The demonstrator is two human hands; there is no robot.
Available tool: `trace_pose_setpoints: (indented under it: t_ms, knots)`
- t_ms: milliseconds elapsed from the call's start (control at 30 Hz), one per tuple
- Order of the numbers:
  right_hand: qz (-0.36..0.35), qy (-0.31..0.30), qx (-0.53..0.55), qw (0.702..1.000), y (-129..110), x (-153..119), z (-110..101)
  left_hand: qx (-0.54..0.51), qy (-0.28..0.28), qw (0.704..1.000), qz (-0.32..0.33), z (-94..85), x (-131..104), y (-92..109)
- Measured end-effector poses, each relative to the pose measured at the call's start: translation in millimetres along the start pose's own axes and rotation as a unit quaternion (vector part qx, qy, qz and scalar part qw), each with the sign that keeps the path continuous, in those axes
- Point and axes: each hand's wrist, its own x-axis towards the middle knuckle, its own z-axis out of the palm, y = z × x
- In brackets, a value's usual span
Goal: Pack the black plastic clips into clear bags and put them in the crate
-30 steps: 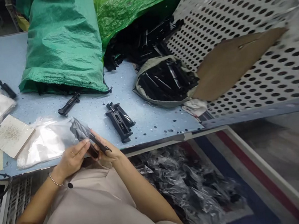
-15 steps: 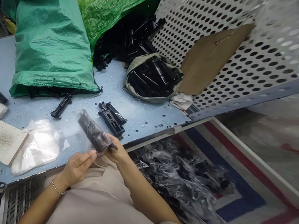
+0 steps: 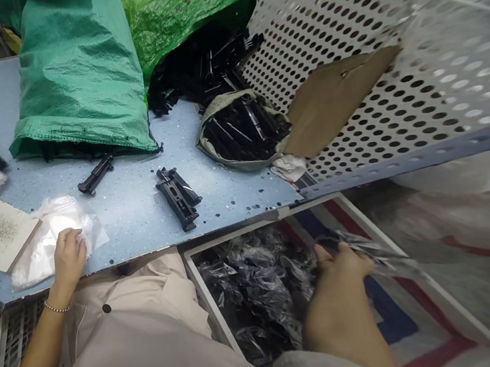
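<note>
My left hand [image 3: 69, 255] lies on a stack of clear plastic bags [image 3: 33, 259] at the table's front edge. Its fingers are loosely bent, with a gap at the thumb, and nothing shows in its grip. Out to the right, my right hand [image 3: 341, 264] is over a crate lined with striped cloth. It holds a bagged black plastic part [image 3: 356, 244], smeared by motion. Several bagged black parts [image 3: 257, 278] lie heaped in the crate beside it. Two bare black plastic parts [image 3: 178, 198] rest together on the table, and another black part [image 3: 96, 176] lies further left.
A green woven sack [image 3: 77, 73] and a bright green bag [image 3: 187, 16] spilling black parts stand at the back. An open cloth bag [image 3: 242, 129] of black parts sits near a perforated white basket [image 3: 380, 111] with brown cardboard [image 3: 337, 99]. The crate's rim [image 3: 216, 307] runs below the table.
Both hands held the bagged part before my body. My right hand has carried it right, over the crate. My left hand has let go and moved left onto the clear bags.
</note>
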Motion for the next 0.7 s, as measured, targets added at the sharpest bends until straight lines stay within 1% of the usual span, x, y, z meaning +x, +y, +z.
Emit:
trace_pose_setpoints:
  t_ms: [67, 100, 133, 167, 200, 233, 267, 300, 333, 367, 400, 433, 467, 500, 533, 567, 600, 633, 667, 700]
  knots:
    - [0.031, -0.002, 0.002, 1.000, -4, -7, 12, -0.009, 0.004, 1.000, -0.005, 3.5, 4, 5]
    - [0.035, -0.008, 0.009, 0.999, -7, -19, 21, -0.004, 0.006, 1.000, -0.009, 6.3, 7, 7]
    - [0.022, -0.039, 0.011, 0.999, -10, -36, 30, 0.011, 0.007, 1.000, -0.014, 9.6, 9, 9]
    - [-0.004, -0.092, 0.007, 0.996, -14, -59, 40, 0.033, 0.005, 0.999, -0.021, 12.9, 12, 11]
    - [-0.049, -0.181, -0.012, 0.982, -19, -86, 50, 0.057, -0.002, 0.998, -0.027, 15.9, 14, 12]
    - [-0.109, -0.306, -0.050, 0.944, -25, -114, 59, 0.077, -0.012, 0.996, -0.033, 18.2, 17, 12]
    - [-0.177, -0.403, -0.103, 0.892, -32, -143, 68, 0.085, -0.024, 0.995, -0.040, 19.4, 19, 11]
    - [-0.248, -0.448, -0.161, 0.843, -39, -169, 76, 0.078, -0.035, 0.995, -0.050, 19.2, 21, 8]
    - [-0.295, -0.463, -0.218, 0.807, -45, -190, 82, 0.055, -0.042, 0.996, -0.064, 17.6, 23, 5]
    - [-0.327, -0.460, -0.264, 0.782, -50, -206, 88, 0.018, -0.044, 0.995, -0.083, 14.7, 25, 1]
    - [-0.340, -0.451, -0.290, 0.773, -54, -216, 93, -0.029, -0.038, 0.993, -0.109, 11.0, 26, -3]
    - [-0.332, -0.452, -0.291, 0.775, -57, -222, 97, -0.082, -0.027, 0.987, -0.137, 6.8, 26, -8]
    - [-0.304, -0.469, -0.264, 0.786, -59, -224, 100, -0.139, -0.013, 0.977, -0.163, 2.8, 25, -12]
    - [-0.256, -0.504, -0.211, 0.797, -61, -226, 103, -0.193, 0.004, 0.963, -0.187, -0.4, 24, -15]
    - [-0.186, -0.555, -0.141, 0.798, -63, -229, 105, -0.241, 0.021, 0.948, -0.208, -2.5, 22, -17]
    - [-0.097, -0.613, -0.064, 0.782, -65, -235, 107, -0.280, 0.036, 0.933, -0.223, -3.2, 19, -17]
    - [0.002, -0.667, 0.010, 0.745, -67, -246, 109, -0.309, 0.048, 0.921, -0.233, -2.6, 17, -16]
    - [0.097, -0.713, 0.073, 0.691, -69, -262, 111, -0.327, 0.055, 0.914, -0.234, -0.8, 15, -14]
    - [0.181, -0.747, 0.119, 0.628, -72, -281, 113, -0.336, 0.058, 0.912, -0.226, 1.7, 13, -10]
    - [0.246, -0.771, 0.148, 0.569, -74, -303, 116, -0.339, 0.059, 0.914, -0.213, 4.5, 12, -6]
